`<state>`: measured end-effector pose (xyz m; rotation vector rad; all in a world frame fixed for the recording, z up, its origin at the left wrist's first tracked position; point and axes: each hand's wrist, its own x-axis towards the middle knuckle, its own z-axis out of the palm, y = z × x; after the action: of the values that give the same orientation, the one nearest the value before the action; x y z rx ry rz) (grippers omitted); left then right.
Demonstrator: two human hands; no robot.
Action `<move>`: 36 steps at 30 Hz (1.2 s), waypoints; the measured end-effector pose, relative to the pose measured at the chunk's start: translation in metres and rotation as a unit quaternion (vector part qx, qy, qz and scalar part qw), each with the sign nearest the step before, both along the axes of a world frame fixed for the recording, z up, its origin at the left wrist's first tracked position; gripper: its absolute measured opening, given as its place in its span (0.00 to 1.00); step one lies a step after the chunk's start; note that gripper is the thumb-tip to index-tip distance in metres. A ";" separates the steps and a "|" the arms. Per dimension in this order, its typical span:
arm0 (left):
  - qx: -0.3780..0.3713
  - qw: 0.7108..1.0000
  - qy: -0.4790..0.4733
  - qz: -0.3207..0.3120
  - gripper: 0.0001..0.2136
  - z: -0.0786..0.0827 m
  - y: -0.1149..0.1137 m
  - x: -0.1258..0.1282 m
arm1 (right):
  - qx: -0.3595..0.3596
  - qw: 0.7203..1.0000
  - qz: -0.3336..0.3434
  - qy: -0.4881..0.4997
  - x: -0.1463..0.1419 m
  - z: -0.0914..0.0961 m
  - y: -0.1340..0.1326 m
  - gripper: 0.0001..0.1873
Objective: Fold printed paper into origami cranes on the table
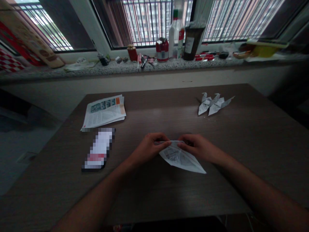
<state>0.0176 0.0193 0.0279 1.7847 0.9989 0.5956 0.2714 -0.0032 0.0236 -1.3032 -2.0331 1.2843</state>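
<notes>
Forearms [103, 190] enter from the lower corners, angled inward over the table [149, 193]. My left hand [154, 143] and right hand [196, 146] are near each other, each pinching the upper edge of the folded paper [182, 158], thumbs on its near face. Paper lies between my hands, pointed end slanting toward me and right. Fingertips behind the edge hidden; print too blurred to read; phone [99, 149] screen pixelated; elbows indistinct.

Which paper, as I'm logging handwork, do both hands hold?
The folded sheet, pinched by the left hand and right hand; the printed stack lies untouched at left, the paper birds untouched at right.
</notes>
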 end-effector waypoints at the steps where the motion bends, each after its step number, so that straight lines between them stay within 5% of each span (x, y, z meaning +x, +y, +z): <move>1: 0.001 1.000 -0.001 -0.003 0.10 -0.001 0.000 0.000 | -0.006 1.000 -0.005 0.005 -0.001 -0.001 0.000 0.16; 18: 0.065 0.996 0.040 -0.049 0.05 0.001 -0.009 0.008 | 0.029 0.999 0.038 -0.012 -0.008 0.000 -0.005 0.15; 36: -0.022 0.998 0.038 -0.041 0.09 0.006 0.014 -0.024 | 0.015 0.999 0.028 -0.011 0.011 0.006 0.007 0.17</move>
<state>-0.0065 0.0329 0.0343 1.8110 0.9774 0.4546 0.2828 0.0042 0.0296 -1.2608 -2.1108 1.2631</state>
